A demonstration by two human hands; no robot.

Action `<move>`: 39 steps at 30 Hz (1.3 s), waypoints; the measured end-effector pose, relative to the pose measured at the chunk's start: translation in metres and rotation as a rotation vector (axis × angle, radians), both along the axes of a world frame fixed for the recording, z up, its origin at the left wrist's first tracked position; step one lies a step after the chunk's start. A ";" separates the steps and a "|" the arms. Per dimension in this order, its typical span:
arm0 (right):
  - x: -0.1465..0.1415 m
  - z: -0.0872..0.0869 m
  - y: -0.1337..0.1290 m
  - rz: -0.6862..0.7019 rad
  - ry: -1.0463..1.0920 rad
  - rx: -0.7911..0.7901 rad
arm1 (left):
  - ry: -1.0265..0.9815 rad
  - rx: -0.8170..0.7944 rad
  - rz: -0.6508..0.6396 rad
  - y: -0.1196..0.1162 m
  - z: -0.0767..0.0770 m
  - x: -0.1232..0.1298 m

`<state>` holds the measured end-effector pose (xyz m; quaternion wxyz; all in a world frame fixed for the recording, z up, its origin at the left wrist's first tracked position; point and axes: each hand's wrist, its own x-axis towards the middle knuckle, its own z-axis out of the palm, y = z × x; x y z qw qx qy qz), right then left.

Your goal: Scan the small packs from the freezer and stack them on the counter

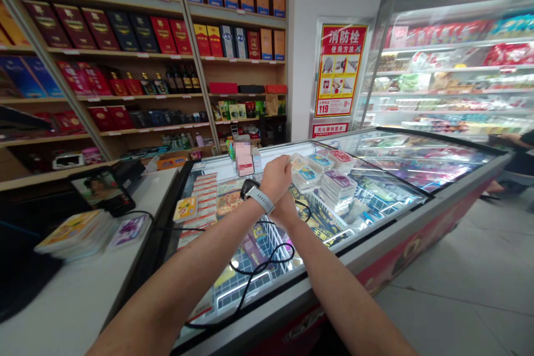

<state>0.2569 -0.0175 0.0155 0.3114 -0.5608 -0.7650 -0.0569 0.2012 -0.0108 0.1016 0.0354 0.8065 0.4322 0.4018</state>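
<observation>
My left hand (pixel 277 179), with a watch on a grey strap (pixel 259 197) at its wrist, is curled closed above the glass-topped freezer. Its fingertips point away from me, so anything in them is hidden. My right hand (pixel 286 210) comes in behind and below it, overlapped by the left; its fingers do not show. Just beyond the left fingers lie flat clear packs with orange labels (pixel 303 171), blue labels (pixel 321 161) and red labels (pixel 340 158). A stack of purple-labelled packs (pixel 339 183) is to their right. A single yellow-labelled pack (pixel 186 209) lies on the left.
Below the glass, the freezer (pixel 375 245) holds wire baskets and packaged food. A black cable (pixel 250 273) loops over it. A phone (pixel 244 158) stands at the back. On the left counter (pixel 83 300) are a phone on a stand (pixel 102 189) and stacked packs (pixel 77 231).
</observation>
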 end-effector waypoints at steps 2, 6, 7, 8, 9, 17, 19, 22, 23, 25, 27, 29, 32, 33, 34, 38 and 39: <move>0.001 -0.008 -0.009 0.021 -0.020 0.004 | -0.091 -0.054 0.005 0.005 -0.002 -0.014; 0.002 -0.007 -0.015 0.038 -0.034 0.013 | -0.301 -0.163 -0.058 0.017 -0.011 -0.039; 0.002 -0.006 -0.014 0.042 -0.035 0.014 | -0.372 -0.206 -0.083 0.019 -0.014 -0.044; 0.002 -0.004 -0.014 0.046 -0.034 0.013 | -0.448 -0.257 -0.114 0.020 -0.016 -0.049; 0.002 -0.003 -0.014 0.049 -0.033 0.011 | -0.522 -0.311 -0.147 0.019 -0.017 -0.054; 0.003 -0.006 -0.013 0.077 0.001 0.029 | -0.803 -0.568 -0.299 -0.003 -0.003 -0.109; 0.003 -0.007 -0.013 0.081 0.007 0.045 | -0.831 -0.576 -0.304 -0.005 -0.002 -0.126; 0.003 -0.007 -0.013 0.085 0.010 0.049 | -0.892 -0.587 -0.290 -0.004 -0.007 -0.150; 0.003 -0.007 -0.013 0.087 0.011 0.048 | -0.916 -0.599 -0.285 -0.004 -0.010 -0.156; 0.003 -0.007 -0.013 0.091 0.017 0.046 | -0.961 -0.630 -0.280 -0.003 -0.017 -0.169; 0.003 -0.007 -0.013 0.092 0.025 0.046 | -1.011 -0.659 -0.265 -0.001 -0.026 -0.179; 0.003 -0.008 -0.013 0.092 0.028 0.054 | -1.059 -0.685 -0.249 0.000 -0.036 -0.188; 0.003 -0.009 -0.011 0.093 0.017 0.077 | -1.126 -0.729 -0.255 0.003 -0.050 -0.201; 0.004 -0.010 -0.010 0.092 0.013 0.085 | -1.147 -0.742 -0.262 0.004 -0.054 -0.205; 0.004 -0.010 -0.010 0.089 0.012 0.091 | -1.169 -0.753 -0.264 0.004 -0.057 -0.208; 0.004 -0.010 -0.010 0.075 0.021 0.108 | -1.256 -0.782 -0.231 0.005 -0.065 -0.219; 0.004 -0.010 -0.010 0.076 0.022 0.111 | -1.272 -0.780 -0.225 0.005 -0.066 -0.220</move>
